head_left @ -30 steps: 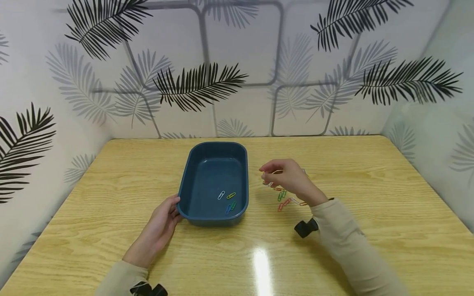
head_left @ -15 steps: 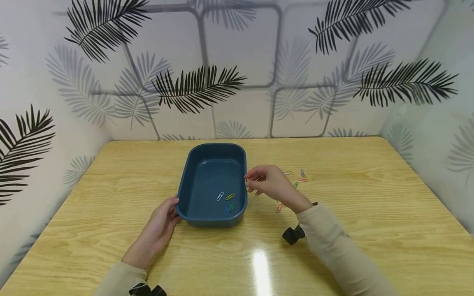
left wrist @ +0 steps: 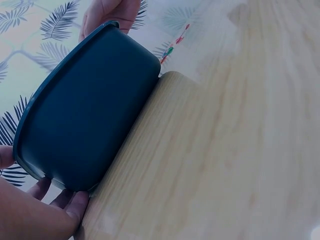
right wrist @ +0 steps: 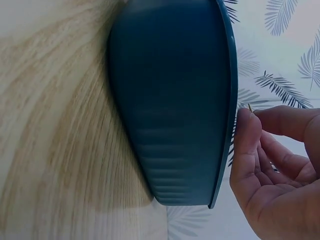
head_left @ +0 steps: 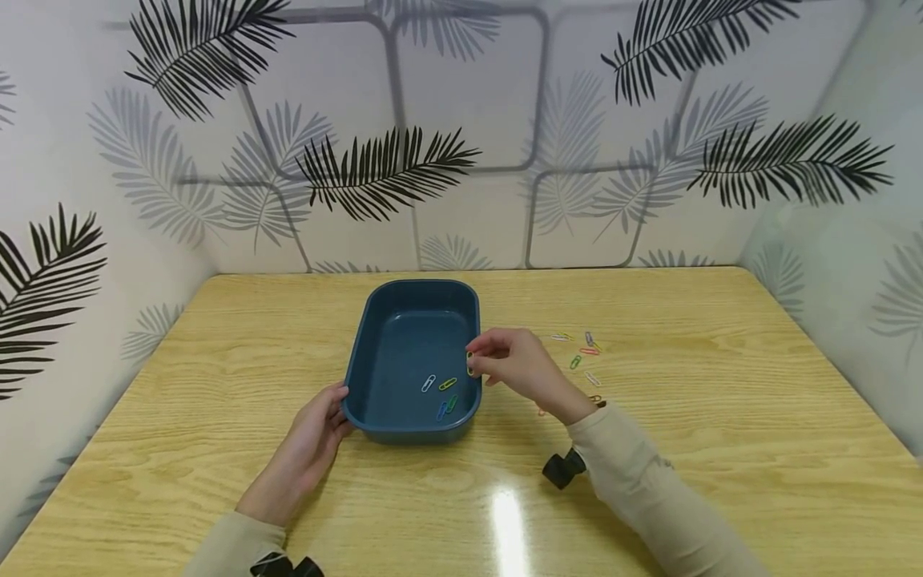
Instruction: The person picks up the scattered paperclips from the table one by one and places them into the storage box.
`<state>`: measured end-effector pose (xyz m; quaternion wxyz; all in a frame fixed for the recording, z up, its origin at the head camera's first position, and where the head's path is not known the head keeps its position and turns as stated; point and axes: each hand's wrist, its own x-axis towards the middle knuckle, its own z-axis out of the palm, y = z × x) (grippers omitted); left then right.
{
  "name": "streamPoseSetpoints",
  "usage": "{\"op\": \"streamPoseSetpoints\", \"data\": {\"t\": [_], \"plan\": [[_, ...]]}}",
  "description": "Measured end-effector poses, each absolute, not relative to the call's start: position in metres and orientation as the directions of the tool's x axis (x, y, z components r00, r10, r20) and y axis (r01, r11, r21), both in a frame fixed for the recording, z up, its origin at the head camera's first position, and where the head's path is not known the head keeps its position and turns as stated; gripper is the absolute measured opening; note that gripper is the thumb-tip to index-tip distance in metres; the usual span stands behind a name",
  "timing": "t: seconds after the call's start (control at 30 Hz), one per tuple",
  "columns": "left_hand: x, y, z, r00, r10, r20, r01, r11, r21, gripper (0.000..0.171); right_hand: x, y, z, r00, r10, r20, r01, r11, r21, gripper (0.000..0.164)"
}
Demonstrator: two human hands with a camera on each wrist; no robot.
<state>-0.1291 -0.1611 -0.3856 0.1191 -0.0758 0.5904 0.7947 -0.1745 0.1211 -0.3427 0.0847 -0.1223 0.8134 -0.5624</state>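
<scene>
A dark blue plastic bin (head_left: 404, 353) stands on the wooden table, with a white, a yellow, a green and a blue paper clip lying inside near its front right. My left hand (head_left: 317, 437) grips the bin's front left corner, thumb at the rim and fingers against the outer wall, as the left wrist view shows. Over the bin's right rim, my right hand (head_left: 515, 365) pinches a yellow paper clip (head_left: 469, 365) between thumb and index finger. In the right wrist view, only a tip of that clip (right wrist: 250, 107) sticks out past the fingertips.
Several loose paper clips in mixed colours, among them a green one (head_left: 575, 362) and a white one (head_left: 593, 378), lie to the right of the bin; my right hand and forearm partly cover this group. A leaf-patterned wall (head_left: 461, 216) rises behind the wooden table (head_left: 721, 361).
My right hand has moved left from the loose clips to the bin's right rim, carrying the yellow paper clip. My left hand has stayed on the bin.
</scene>
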Motion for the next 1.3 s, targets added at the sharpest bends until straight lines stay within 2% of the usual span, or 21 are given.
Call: {"op": "streamPoseSetpoints", "data": {"t": [0.2, 1.03, 1.3], "plan": [[-0.129, -0.162, -0.386, -0.961, 0.111, -0.253, -0.275, -0.270, 0.923, 0.042, -0.171, 0.119, -0.344, -0.949, -0.316, 0.009, -0.110, 0.303, -0.947, 0.022], [-0.129, -0.163, -0.388, -0.961, 0.108, -0.256, -0.277, -0.275, 0.921, 0.040, -0.173, 0.120, -0.347, -0.938, -0.343, 0.040, -0.153, 0.308, -0.939, 0.024], [-0.130, -0.161, -0.387, -0.960, 0.103, -0.260, -0.279, -0.281, 0.918, 0.037, -0.190, 0.147, -0.342, -0.970, -0.237, 0.054, -0.133, 0.333, -0.933, 0.026]]}}
